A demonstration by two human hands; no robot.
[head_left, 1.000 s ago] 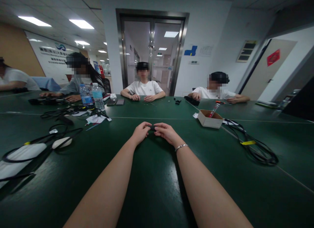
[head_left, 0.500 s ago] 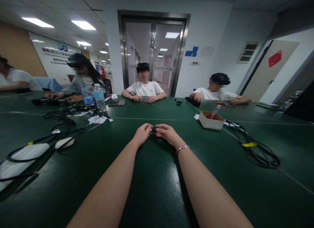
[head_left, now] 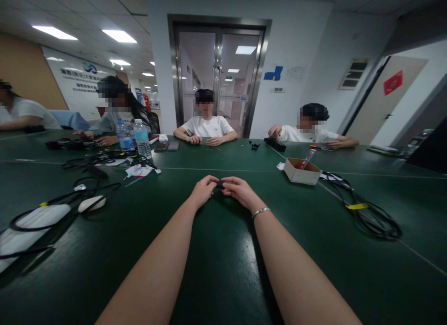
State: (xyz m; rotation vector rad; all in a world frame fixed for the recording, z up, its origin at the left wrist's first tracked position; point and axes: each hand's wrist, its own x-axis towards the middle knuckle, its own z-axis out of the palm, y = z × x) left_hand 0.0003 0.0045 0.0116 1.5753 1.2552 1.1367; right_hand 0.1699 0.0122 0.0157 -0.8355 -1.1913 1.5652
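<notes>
A small black object (head_left: 220,184) is held between my two hands, over the middle of the green table (head_left: 216,278). My left hand (head_left: 204,191) pinches its left end with the fingertips. On its other end are the closed fingers of my right hand (head_left: 239,191), which has a silver bracelet at the wrist. The fingers cover much of the object, and its exact shape is too small to tell.
Right of my hands are a cardboard box (head_left: 301,175) with a red-capped tube and a coiled black cable (head_left: 375,220). Leftward lie tangled cables, white devices (head_left: 35,222), papers (head_left: 139,170) and two bottles (head_left: 141,138). Several people sit around the table.
My hands hold the black object in nearly the same place. Across the table at the right, a person's hand has risen off a black case.
</notes>
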